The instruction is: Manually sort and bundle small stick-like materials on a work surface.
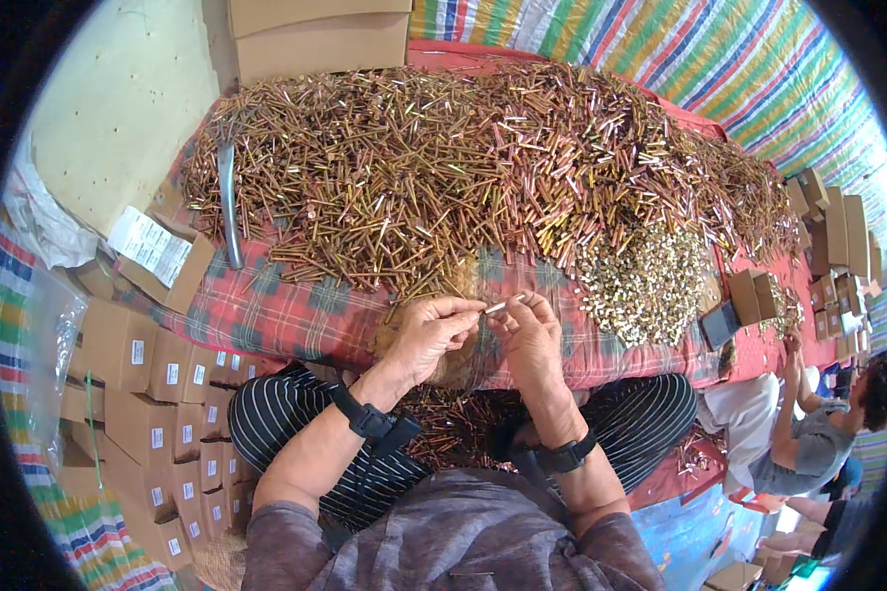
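Observation:
My left hand [432, 333] and my right hand [532, 340] meet in front of me, fingertips close together. Both pinch a small, slim metal bolt [496, 307], which spans the gap between them; its finer details are too small to tell. Just beyond my hands lies a broad heap of long, brass-coloured bolts [404, 187]. To the right of it is a smaller pile of short, shiny metal pieces [646, 286], perhaps nuts or sleeves. Red plaid cloth [306, 315] lies under the heaps.
A curved metal bar [229, 207] lies on the heap's left side. An open carton [172, 266] sits left of it, above stacked labelled boxes [158, 433]. A dark flat object [719, 325] rests beside the small pieces. Another person [808, 433] sits at the right.

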`<state>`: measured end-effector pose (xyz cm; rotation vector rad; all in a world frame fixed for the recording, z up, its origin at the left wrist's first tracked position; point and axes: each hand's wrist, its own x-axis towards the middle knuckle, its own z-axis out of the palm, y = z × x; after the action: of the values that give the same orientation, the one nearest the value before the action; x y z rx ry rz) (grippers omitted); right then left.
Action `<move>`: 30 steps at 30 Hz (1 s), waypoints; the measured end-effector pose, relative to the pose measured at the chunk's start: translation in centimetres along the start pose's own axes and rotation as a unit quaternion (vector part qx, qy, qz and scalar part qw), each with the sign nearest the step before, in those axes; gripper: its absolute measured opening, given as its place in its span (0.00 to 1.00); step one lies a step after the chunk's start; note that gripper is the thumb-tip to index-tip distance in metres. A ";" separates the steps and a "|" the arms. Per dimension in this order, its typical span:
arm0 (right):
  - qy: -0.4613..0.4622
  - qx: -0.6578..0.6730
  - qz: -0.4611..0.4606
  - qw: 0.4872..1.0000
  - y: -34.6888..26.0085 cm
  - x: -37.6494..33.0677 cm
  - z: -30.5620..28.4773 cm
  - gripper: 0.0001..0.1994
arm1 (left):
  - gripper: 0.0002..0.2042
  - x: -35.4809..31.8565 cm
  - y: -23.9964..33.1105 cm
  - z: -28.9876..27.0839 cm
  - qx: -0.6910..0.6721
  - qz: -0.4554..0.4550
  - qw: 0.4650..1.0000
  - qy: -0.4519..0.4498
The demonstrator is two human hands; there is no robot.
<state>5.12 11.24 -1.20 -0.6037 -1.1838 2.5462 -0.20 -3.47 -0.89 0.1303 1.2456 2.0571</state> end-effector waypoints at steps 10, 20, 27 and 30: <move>0.021 -0.061 -0.097 0.993 0.6 -1.0 0.4 0.07 | 0.08 0.3 -0.5 0.8 0.044 0.035 0.998 0.023; -0.086 -0.241 -0.047 0.966 1.0 -2.6 0.2 0.07 | 0.07 0.2 -1.3 1.1 0.079 0.002 0.995 0.065; 0.110 -0.742 -0.341 0.567 -4.3 3.8 -6.6 0.05 | 0.04 0.6 -1.0 0.8 0.013 -0.013 0.997 0.070; 0.070 -0.802 -0.321 0.499 -5.1 5.7 -8.0 0.08 | 0.04 0.6 -0.9 0.6 0.037 -0.014 0.994 0.099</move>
<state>4.32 22.07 -3.34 -0.3963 -2.6848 0.1466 0.08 -2.44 -1.44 -0.0582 1.4372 2.0393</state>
